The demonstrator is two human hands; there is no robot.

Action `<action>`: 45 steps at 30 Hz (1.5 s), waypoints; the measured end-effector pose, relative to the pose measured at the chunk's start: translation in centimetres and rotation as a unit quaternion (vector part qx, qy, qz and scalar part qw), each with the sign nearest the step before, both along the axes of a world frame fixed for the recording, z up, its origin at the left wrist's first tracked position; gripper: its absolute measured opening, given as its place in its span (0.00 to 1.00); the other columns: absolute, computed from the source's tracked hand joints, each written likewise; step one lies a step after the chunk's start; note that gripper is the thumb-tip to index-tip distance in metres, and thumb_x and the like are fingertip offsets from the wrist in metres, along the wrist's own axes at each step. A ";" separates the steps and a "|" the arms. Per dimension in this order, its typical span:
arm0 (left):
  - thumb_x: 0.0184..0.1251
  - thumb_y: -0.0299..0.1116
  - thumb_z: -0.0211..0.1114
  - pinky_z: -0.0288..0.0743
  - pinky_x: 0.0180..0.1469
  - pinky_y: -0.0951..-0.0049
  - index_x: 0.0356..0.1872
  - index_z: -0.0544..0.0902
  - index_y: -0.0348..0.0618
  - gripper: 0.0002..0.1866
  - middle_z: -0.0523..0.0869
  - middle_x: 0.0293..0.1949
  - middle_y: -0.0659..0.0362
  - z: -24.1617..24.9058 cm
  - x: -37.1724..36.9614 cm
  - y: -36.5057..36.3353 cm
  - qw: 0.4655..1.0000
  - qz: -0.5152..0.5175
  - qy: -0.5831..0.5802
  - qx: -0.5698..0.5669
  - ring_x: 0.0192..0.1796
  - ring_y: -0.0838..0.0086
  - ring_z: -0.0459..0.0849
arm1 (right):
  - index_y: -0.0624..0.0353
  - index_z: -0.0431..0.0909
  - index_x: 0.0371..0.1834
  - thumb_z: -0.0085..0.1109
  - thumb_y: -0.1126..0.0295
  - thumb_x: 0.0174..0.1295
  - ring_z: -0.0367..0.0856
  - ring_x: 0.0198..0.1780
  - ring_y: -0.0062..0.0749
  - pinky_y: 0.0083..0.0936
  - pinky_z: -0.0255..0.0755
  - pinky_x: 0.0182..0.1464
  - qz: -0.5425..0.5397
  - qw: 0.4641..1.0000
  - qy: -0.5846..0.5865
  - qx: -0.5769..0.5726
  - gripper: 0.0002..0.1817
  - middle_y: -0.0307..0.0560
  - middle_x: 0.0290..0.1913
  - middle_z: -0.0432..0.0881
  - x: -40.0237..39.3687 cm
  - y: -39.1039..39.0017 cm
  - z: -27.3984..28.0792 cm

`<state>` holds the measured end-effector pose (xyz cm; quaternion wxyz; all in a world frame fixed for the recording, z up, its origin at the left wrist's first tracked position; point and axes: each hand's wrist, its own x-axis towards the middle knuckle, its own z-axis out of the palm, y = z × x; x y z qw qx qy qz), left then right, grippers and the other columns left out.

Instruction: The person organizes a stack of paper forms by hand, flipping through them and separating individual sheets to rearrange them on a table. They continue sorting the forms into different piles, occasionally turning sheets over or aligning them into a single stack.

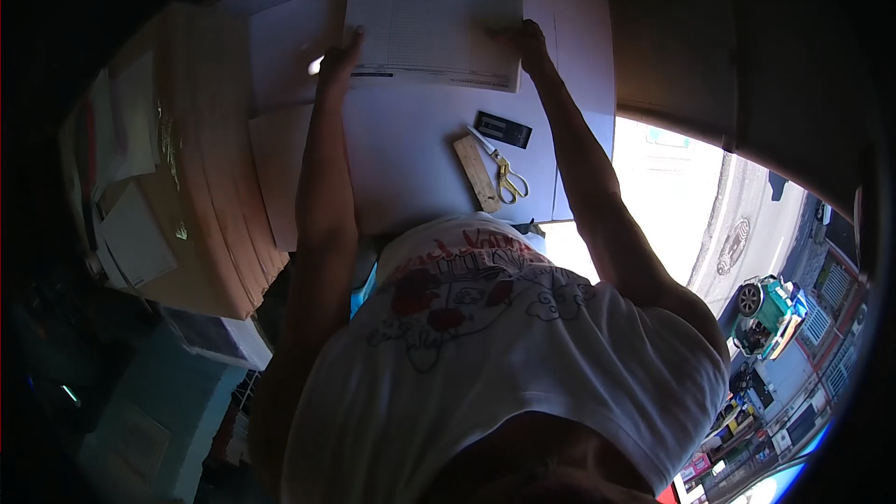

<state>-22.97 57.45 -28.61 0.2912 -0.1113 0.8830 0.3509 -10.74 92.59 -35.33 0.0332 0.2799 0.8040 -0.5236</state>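
A wide printed sheet [434,33] with ruled lines is held up over the far part of the white table [401,159]. My left hand [342,56] grips its left edge, thumb on the front. At the right edge my right hand [530,45] is closed on the same sheet; some of its fingers are in shadow or behind the paper. Nearer to my body lie a black rectangular object [503,129], a wooden block [476,174] and scissors [507,182] with gold handles. The scissors' blades rest by the block's top end.
Large brown cardboard [210,149] stands to the left, with papers [135,233] beside it. Below it is a greenish box [159,420]. A dark panel [700,47] borders the table's right side. Beyond is a bright street with a green vehicle [770,317].
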 end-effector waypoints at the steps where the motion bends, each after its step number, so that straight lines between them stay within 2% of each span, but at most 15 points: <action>1: 0.53 0.74 0.56 0.73 0.55 0.63 0.48 0.81 0.25 0.50 0.84 0.45 0.39 -0.2 -0.3 -0.4 0.999 -0.002 -0.010 0.031 0.50 0.53 0.83 | 0.64 0.83 0.39 0.65 0.64 0.54 0.82 0.31 0.34 0.30 0.77 0.34 0.004 0.998 0.031 -0.057 0.15 0.50 0.30 0.84 0.2 0.0 -0.1; 8: 0.53 0.63 0.68 0.74 0.51 0.68 0.51 0.81 0.34 0.39 0.84 0.48 0.51 -0.7 -1.0 0.2 0.971 0.104 -0.144 0.159 0.48 0.67 0.83 | 0.63 0.84 0.43 0.62 0.62 0.57 0.84 0.34 0.38 0.30 0.79 0.38 -0.025 0.968 0.090 -0.231 0.16 0.50 0.34 0.85 0.9 -0.1 -0.8; 10: 0.55 0.58 0.70 0.75 0.51 0.66 0.53 0.80 0.36 0.36 0.84 0.49 0.52 -0.1 -1.0 0.6 0.960 0.101 -0.164 0.203 0.49 0.68 0.82 | 0.65 0.84 0.41 0.62 0.62 0.57 0.84 0.34 0.39 0.31 0.79 0.37 0.048 0.994 0.031 0.097 0.17 0.52 0.34 0.85 0.5 0.8 -5.6; 12: 0.55 0.52 0.72 0.76 0.50 0.64 0.55 0.79 0.38 0.32 0.84 0.49 0.52 1.1 -0.8 0.6 0.952 0.073 -0.177 0.239 0.49 0.68 0.82 | 0.67 0.84 0.40 0.63 0.61 0.56 0.84 0.33 0.39 0.31 0.79 0.36 0.046 0.984 -0.020 0.173 0.18 0.53 0.34 0.85 -0.1 0.4 -5.6; 15: 0.56 0.47 0.74 0.77 0.49 0.64 0.54 0.79 0.36 0.30 0.84 0.48 0.51 -2.7 -1.6 -0.8 0.902 0.087 -0.228 0.357 0.50 0.66 0.82 | 0.67 0.84 0.39 0.64 0.61 0.54 0.84 0.32 0.38 0.32 0.78 0.35 -0.025 0.998 -0.046 -0.046 0.18 0.53 0.34 0.85 -0.4 -0.7 0.9; 20: 0.53 0.47 0.75 0.78 0.52 0.64 0.52 0.79 0.30 0.33 0.83 0.48 0.46 0.7 -2.3 0.7 0.932 0.078 -0.228 0.270 0.51 0.62 0.83 | 0.69 0.84 0.38 0.65 0.61 0.53 0.84 0.33 0.36 0.31 0.78 0.36 -0.007 0.982 -0.019 -0.189 0.19 0.56 0.35 0.85 -0.2 0.2 0.7; 24: 0.54 0.48 0.74 0.78 0.53 0.62 0.53 0.78 0.29 0.34 0.82 0.51 0.44 -1.0 -3.9 1.2 0.953 0.014 -0.188 0.236 0.51 0.59 0.83 | 0.75 0.82 0.36 0.66 0.60 0.51 0.84 0.34 0.43 0.33 0.77 0.38 -0.086 0.996 -0.038 0.011 0.23 0.62 0.35 0.84 -1.2 1.2 -6.4; 27: 0.55 0.51 0.72 0.76 0.55 0.64 0.52 0.80 0.32 0.33 0.83 0.52 0.47 -2.2 -5.4 1.4 0.907 0.033 -0.242 0.343 0.53 0.58 0.83 | 0.78 0.80 0.36 0.67 0.57 0.49 0.83 0.34 0.46 0.37 0.75 0.38 -0.090 0.992 -0.049 0.068 0.27 0.60 0.33 0.84 -0.8 -1.0 2.0; 31: 0.42 0.41 0.78 0.75 0.48 0.66 0.45 0.84 0.34 0.28 0.86 0.44 0.51 -0.6 -5.5 1.0 0.951 0.037 -0.198 0.235 0.45 0.62 0.84 | 0.76 0.81 0.43 0.71 0.66 0.47 0.83 0.36 0.36 0.31 0.77 0.39 -0.057 0.991 -0.061 -0.105 0.24 0.53 0.38 0.85 -1.9 -0.4 4.1; 33: 0.40 0.42 0.78 0.72 0.53 0.65 0.47 0.83 0.35 0.31 0.85 0.47 0.49 1.7 -5.0 1.0 0.979 -0.003 -0.124 0.160 0.51 0.60 0.81 | 0.74 0.80 0.49 0.67 0.67 0.51 0.81 0.43 0.40 0.32 0.76 0.46 0.011 0.989 0.026 -0.142 0.24 0.57 0.46 0.83 -1.9 -0.2 5.1; 35: 0.37 0.32 0.79 0.72 0.55 0.65 0.48 0.81 0.38 0.30 0.84 0.45 0.51 -0.1 -4.4 1.0 0.952 0.004 -0.053 0.301 0.51 0.58 0.81 | 0.74 0.77 0.54 0.67 0.66 0.49 0.78 0.51 0.45 0.37 0.74 0.51 0.011 0.993 0.002 -0.119 0.30 0.58 0.53 0.80 -2.1 0.3 4.9; 36: 0.43 0.34 0.77 0.72 0.58 0.64 0.59 0.74 0.43 0.37 0.82 0.51 0.49 3.7 -3.7 0.6 0.961 -0.051 -0.036 0.269 0.57 0.59 0.78 | 0.74 0.77 0.53 0.67 0.66 0.48 0.76 0.55 0.46 0.38 0.73 0.53 0.025 0.988 0.044 -0.145 0.29 0.59 0.56 0.78 -1.9 0.3 5.3; 38: 0.44 0.35 0.76 0.73 0.57 0.63 0.56 0.76 0.40 0.33 0.83 0.50 0.49 4.0 -2.8 0.1 0.956 -0.060 -0.003 0.286 0.56 0.59 0.79 | 0.72 0.77 0.54 0.64 0.64 0.50 0.73 0.59 0.47 0.40 0.69 0.59 0.032 0.982 0.028 -0.183 0.29 0.58 0.58 0.76 -1.9 0.4 6.1; 40: 0.44 0.37 0.76 0.73 0.57 0.63 0.55 0.77 0.38 0.33 0.83 0.49 0.49 4.2 -2.1 0.1 0.968 -0.023 -0.018 0.249 0.55 0.58 0.80 | 0.71 0.76 0.56 0.63 0.63 0.51 0.73 0.60 0.49 0.40 0.68 0.61 -0.016 0.985 -0.020 -0.172 0.30 0.58 0.59 0.76 -1.5 0.0 7.8; 45: 0.39 0.43 0.76 0.75 0.56 0.63 0.52 0.80 0.38 0.35 0.84 0.48 0.44 2.4 -1.6 1.8 0.997 -0.009 0.037 0.062 0.53 0.53 0.82 | 0.69 0.72 0.59 0.63 0.66 0.52 0.74 0.57 0.46 0.37 0.67 0.62 0.073 0.959 0.181 -0.206 0.30 0.55 0.59 0.75 -1.3 -2.9 11.0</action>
